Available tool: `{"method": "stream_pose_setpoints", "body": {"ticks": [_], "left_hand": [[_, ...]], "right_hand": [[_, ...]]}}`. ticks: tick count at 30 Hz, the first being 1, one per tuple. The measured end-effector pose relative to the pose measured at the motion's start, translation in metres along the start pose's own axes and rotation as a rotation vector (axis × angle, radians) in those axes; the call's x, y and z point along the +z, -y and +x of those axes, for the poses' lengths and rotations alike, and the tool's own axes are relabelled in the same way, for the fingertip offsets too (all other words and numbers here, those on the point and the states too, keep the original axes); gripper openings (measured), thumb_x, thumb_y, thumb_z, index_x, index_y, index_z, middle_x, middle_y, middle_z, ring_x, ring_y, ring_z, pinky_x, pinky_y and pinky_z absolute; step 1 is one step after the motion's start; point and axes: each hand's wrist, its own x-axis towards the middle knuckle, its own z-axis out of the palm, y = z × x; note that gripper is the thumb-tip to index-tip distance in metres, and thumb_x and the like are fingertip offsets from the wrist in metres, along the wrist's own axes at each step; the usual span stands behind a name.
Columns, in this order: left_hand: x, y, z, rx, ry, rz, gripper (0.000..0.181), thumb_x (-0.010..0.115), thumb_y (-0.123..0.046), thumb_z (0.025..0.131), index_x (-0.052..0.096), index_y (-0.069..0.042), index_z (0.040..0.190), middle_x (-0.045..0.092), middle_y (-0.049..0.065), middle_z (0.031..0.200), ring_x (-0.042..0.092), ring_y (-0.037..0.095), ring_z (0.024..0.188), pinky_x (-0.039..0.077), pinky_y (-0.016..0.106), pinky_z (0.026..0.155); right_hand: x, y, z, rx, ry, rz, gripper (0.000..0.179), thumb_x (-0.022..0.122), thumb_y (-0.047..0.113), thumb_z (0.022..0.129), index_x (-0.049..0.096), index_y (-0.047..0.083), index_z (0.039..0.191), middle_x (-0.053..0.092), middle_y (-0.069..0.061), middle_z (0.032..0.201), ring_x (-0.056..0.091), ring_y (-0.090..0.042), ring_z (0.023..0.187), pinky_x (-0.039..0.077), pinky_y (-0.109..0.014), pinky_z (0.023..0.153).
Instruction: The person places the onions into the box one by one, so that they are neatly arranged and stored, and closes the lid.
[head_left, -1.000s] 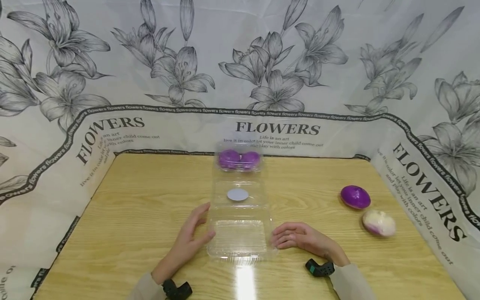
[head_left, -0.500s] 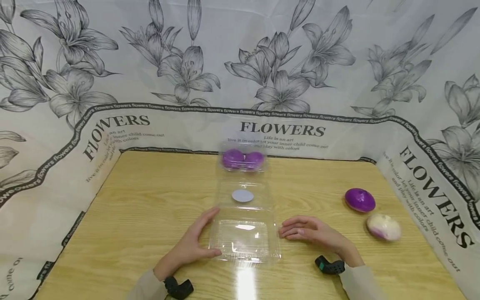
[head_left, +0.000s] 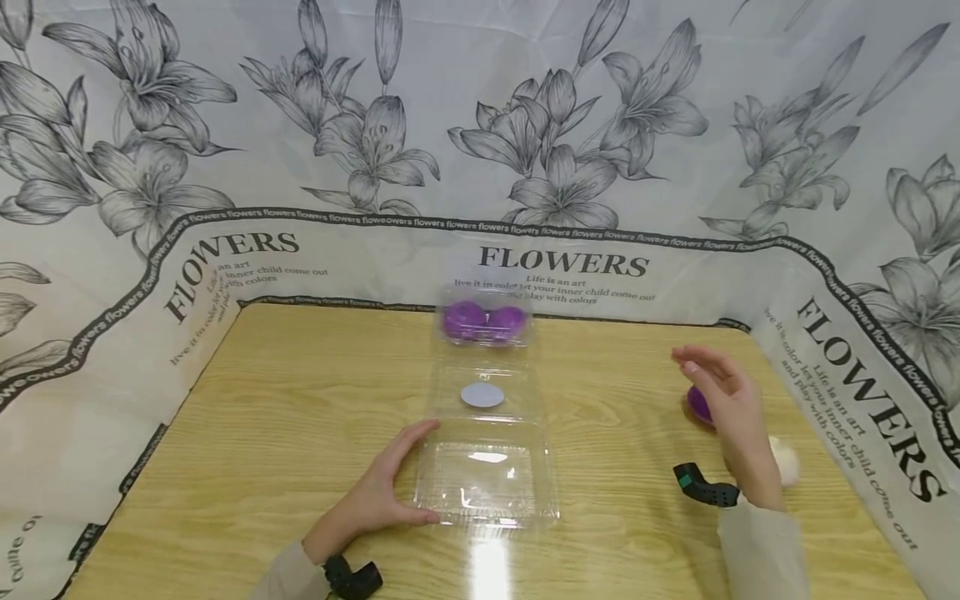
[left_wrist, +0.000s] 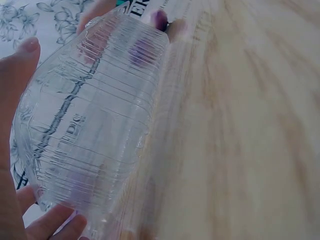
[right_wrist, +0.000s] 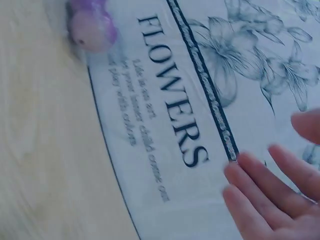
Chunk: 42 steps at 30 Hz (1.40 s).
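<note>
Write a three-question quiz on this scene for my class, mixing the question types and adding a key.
1. Multiple choice: which hand is touching the near box?
a) right
b) left
c) neither

2. True or false: the right hand is holding nothing.

3. Count: how many purple items show inside the far box?

Key
1. b: the left hand is at the near box's left side.
2. True: its fingers are extended with nothing between them.
3. Two, side by side.
</note>
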Motion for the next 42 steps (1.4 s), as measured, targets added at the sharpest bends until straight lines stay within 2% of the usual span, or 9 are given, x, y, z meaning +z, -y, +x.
{"method": "stream_pose_setpoints", "body": {"ticks": [2, 5, 7, 10, 14, 18, 24, 33, 42], "left_hand": [[0.0, 0.001, 0.0, 0.005, -0.003, -0.001, 0.114, 0.094, -0.033, 0.063, 0.031, -0.006, 0.154, 0.036, 0.019, 0.154, 0.034, 0.029, 0.143, 0.024, 0.039, 0.119], [0.001, 0.003, 0.001, 0.011, -0.004, -0.001, 0.113, 0.093, -0.036, 0.064, 0.031, -0.005, 0.153, 0.037, 0.018, 0.154, 0.034, 0.029, 0.143, 0.024, 0.038, 0.119], [0.001, 0.004, 0.001, 0.012, -0.005, -0.001, 0.113, 0.093, -0.038, 0.064, 0.031, -0.006, 0.153, 0.037, 0.017, 0.154, 0.035, 0.029, 0.142, 0.024, 0.038, 0.119], [0.001, 0.005, 0.0, 0.013, -0.008, 0.0, 0.113, 0.092, -0.039, 0.065, 0.031, -0.005, 0.153, 0.037, 0.018, 0.154, 0.035, 0.029, 0.142, 0.025, 0.038, 0.119], [0.001, 0.004, -0.001, 0.015, -0.012, -0.001, 0.113, 0.092, -0.039, 0.065, 0.031, -0.002, 0.152, 0.038, 0.019, 0.153, 0.036, 0.03, 0.142, 0.025, 0.038, 0.119], [0.0, 0.004, -0.001, 0.021, -0.013, 0.0, 0.112, 0.091, -0.041, 0.066, 0.031, -0.002, 0.152, 0.037, 0.02, 0.153, 0.036, 0.03, 0.142, 0.025, 0.039, 0.119], [0.0, 0.005, 0.0, 0.039, -0.012, 0.002, 0.111, 0.089, -0.045, 0.068, 0.031, -0.003, 0.153, 0.037, 0.022, 0.153, 0.036, 0.03, 0.142, 0.025, 0.038, 0.119], [0.001, 0.004, 0.0, 0.039, -0.007, -0.009, 0.111, 0.089, -0.045, 0.069, 0.031, -0.002, 0.153, 0.037, 0.022, 0.153, 0.035, 0.03, 0.142, 0.025, 0.037, 0.119], [0.001, 0.003, 0.0, 0.04, -0.008, -0.01, 0.11, 0.089, -0.044, 0.069, 0.03, -0.003, 0.153, 0.037, 0.022, 0.153, 0.035, 0.029, 0.142, 0.023, 0.034, 0.119]], "right_hand": [[-0.003, 0.001, 0.005, -0.038, -0.176, 0.072, 0.035, 0.062, 0.003, 0.097, 0.055, -0.009, 0.129, 0.067, -0.007, 0.122, 0.061, -0.013, 0.113, 0.051, -0.013, 0.087], [-0.008, -0.003, 0.011, -0.058, -0.415, 0.055, 0.032, 0.065, -0.003, 0.093, 0.06, -0.005, 0.124, 0.067, -0.008, 0.12, 0.06, -0.016, 0.112, 0.048, -0.015, 0.095], [-0.012, -0.01, 0.012, -0.037, -0.513, -0.033, 0.033, 0.065, -0.001, 0.092, 0.061, -0.001, 0.125, 0.064, -0.006, 0.121, 0.057, -0.017, 0.116, 0.044, -0.018, 0.102], [-0.019, -0.025, 0.013, 0.034, -0.576, -0.205, 0.039, 0.066, 0.006, 0.093, 0.057, 0.005, 0.131, 0.057, -0.001, 0.127, 0.05, -0.017, 0.123, 0.035, -0.023, 0.112], [-0.024, -0.044, 0.012, 0.142, -0.562, -0.352, 0.056, 0.064, 0.016, 0.094, 0.042, 0.004, 0.144, 0.046, -0.008, 0.143, 0.039, -0.02, 0.136, 0.025, -0.027, 0.118], [-0.026, -0.055, 0.011, 0.261, -0.472, -0.452, 0.074, 0.062, 0.024, 0.095, 0.022, 0.003, 0.154, 0.025, -0.018, 0.158, 0.021, -0.03, 0.147, 0.018, -0.04, 0.122], [-0.025, -0.068, 0.014, 0.356, -0.369, -0.524, 0.086, 0.062, 0.023, 0.093, 0.01, -0.006, 0.154, 0.015, -0.033, 0.157, 0.019, -0.046, 0.144, 0.017, -0.052, 0.121], [-0.018, -0.084, 0.011, 0.394, -0.339, -0.51, 0.084, 0.063, 0.023, 0.094, 0.012, -0.006, 0.154, 0.019, -0.035, 0.154, 0.024, -0.048, 0.141, 0.023, -0.057, 0.117], [-0.013, -0.093, 0.008, 0.423, -0.422, -0.309, 0.09, 0.07, 0.029, 0.092, 0.012, 0.009, 0.158, 0.015, -0.018, 0.161, 0.02, -0.033, 0.147, 0.02, -0.046, 0.121]]}}
